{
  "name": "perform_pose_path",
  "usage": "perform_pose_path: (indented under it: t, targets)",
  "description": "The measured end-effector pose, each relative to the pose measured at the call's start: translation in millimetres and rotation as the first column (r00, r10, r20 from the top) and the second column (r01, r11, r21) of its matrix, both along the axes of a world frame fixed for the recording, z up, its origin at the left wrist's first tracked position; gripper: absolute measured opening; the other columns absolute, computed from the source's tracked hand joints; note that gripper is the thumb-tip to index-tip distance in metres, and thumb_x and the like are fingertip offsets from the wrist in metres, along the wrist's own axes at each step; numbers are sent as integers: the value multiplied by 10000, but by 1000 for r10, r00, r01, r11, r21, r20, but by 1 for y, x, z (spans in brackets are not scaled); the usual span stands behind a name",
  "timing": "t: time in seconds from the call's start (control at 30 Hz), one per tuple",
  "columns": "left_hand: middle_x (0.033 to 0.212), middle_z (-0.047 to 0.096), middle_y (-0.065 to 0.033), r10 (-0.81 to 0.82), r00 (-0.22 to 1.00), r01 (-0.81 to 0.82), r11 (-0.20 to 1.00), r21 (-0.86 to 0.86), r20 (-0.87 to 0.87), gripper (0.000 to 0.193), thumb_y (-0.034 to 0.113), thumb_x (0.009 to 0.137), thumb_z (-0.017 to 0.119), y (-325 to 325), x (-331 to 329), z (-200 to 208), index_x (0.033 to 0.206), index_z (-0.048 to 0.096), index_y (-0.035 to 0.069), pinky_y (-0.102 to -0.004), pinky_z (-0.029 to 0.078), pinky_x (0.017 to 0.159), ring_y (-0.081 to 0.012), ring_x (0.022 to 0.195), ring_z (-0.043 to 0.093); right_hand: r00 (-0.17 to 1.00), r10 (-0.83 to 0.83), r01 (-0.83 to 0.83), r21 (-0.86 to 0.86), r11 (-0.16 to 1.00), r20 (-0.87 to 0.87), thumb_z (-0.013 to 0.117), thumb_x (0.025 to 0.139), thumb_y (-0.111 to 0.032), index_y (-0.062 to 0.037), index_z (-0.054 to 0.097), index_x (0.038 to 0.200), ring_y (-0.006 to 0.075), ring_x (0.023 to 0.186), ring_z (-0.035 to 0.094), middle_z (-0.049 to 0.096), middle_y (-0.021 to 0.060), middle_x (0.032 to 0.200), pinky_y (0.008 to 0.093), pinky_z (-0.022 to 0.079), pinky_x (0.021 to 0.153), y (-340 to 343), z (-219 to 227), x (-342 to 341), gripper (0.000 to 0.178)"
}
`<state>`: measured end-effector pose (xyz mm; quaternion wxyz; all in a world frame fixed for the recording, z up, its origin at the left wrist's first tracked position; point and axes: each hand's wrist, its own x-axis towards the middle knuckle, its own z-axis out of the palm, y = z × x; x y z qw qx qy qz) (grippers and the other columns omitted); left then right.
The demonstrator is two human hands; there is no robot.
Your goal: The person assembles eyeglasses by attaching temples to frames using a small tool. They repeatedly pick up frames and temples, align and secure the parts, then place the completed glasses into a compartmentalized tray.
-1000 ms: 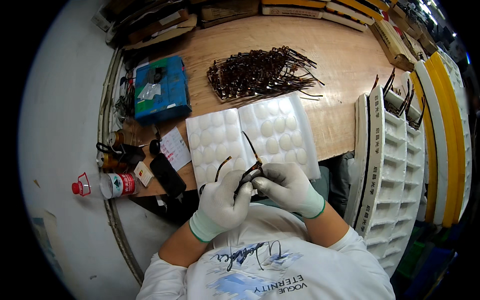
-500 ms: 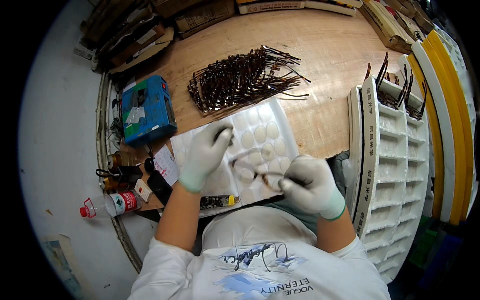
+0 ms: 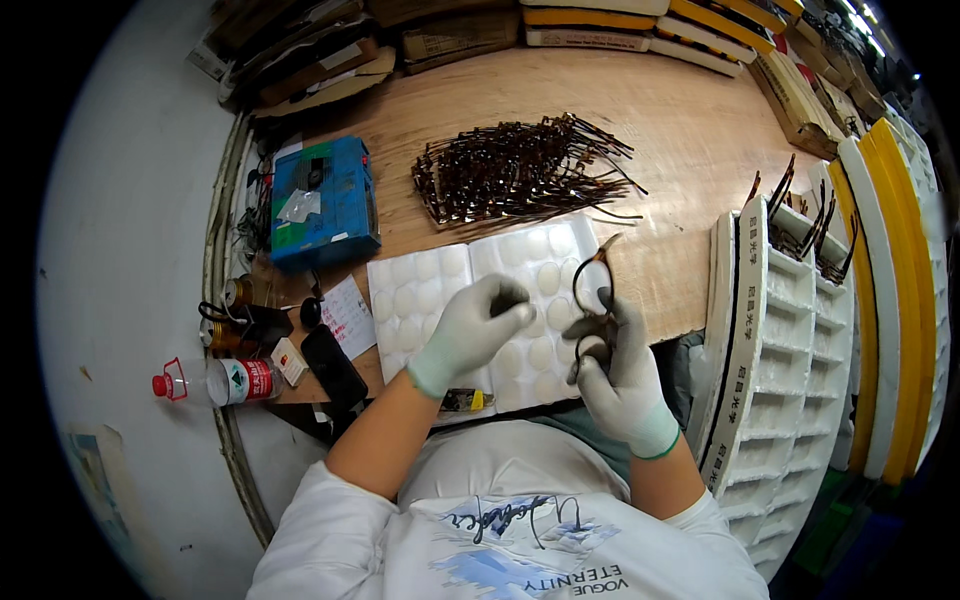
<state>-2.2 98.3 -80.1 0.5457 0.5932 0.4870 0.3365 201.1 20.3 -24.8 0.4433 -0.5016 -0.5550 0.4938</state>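
A dark tortoiseshell eyeglass frame (image 3: 577,290) is pinched in my gloved right hand (image 3: 625,380), tilted upright with one rim above my fingers. My left hand (image 3: 475,330), also in a white glove, is curled closed over the middle of a white sheet (image 3: 450,262); whatever its fingertips hold, if anything, is hidden. Rows of pale oval discs (image 3: 403,300) cover that sheet. Beyond both hands lies a heap of tortoiseshell eyeglass frames (image 3: 520,170) with their temples pointing right. A yellow-ended cutter knife (image 3: 467,400) rests at the sheet's near edge, partly under my left wrist.
A blue box device (image 3: 325,205) stands to the left, near a dark phone (image 3: 333,365) and a plastic bottle (image 3: 225,382). On the right, a white compartment tray (image 3: 790,350) carries several frames at its far end. Cardboard boxes (image 3: 460,40) line the back.
My right hand has turned and lifted the eyeglass frame, which was low over the sheet. My left hand has shifted right, nearer to it. The whole view has swung slightly.
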Motion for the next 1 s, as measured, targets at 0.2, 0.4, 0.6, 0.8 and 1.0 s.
perform_pose_path:
  t: [0.2,0.4,0.6,0.8,1.0]
  targets:
    - [895,652,-48,114,926,-80,991,-110,360,184,91,930,692,-64,-40,33,1059,600,-4,-269,529,739,-114,818,621,960,280,-279,-30,960,28,575,905,-51,21,443,1366,326,748,672,678,151,892,379,530,718,-10,-11,-45,485]
    - [988,678,-57,93,692,163,946,-281,716,192,64,947,670,-90,-85,30,1113,661,-33,-260,540,807,-98,878,640,917,389,-398,-119,910,-91,599,990,-131,49,642,1108,234,751,677,701,171,841,334,531,723,-14,5,-67,219]
    - [903,667,-34,77,884,-61,997,-50,461,182,134,959,686,-98,-89,44,998,717,-41,-245,490,706,-92,801,614,927,375,-374,-114,920,-12,579,1006,-131,52,642,1109,213,710,667,700,151,816,327,524,687,-20,6,-81,219]
    - [858,648,-62,90,963,-139,974,181,256,168,128,947,692,-104,-85,59,962,735,-33,-254,474,690,-120,776,615,959,273,-276,23,961,77,627,962,-63,42,659,1096,242,672,664,692,164,803,324,522,646,-29,14,-88,174]
    - [809,627,-97,-26,976,-43,950,308,215,157,37,916,682,-101,-84,65,1046,729,-37,-291,466,632,-145,709,597,953,257,-276,115,954,161,683,908,-49,36,681,1039,244,618,659,673,165,741,324,509,581,-24,18,-78,156]
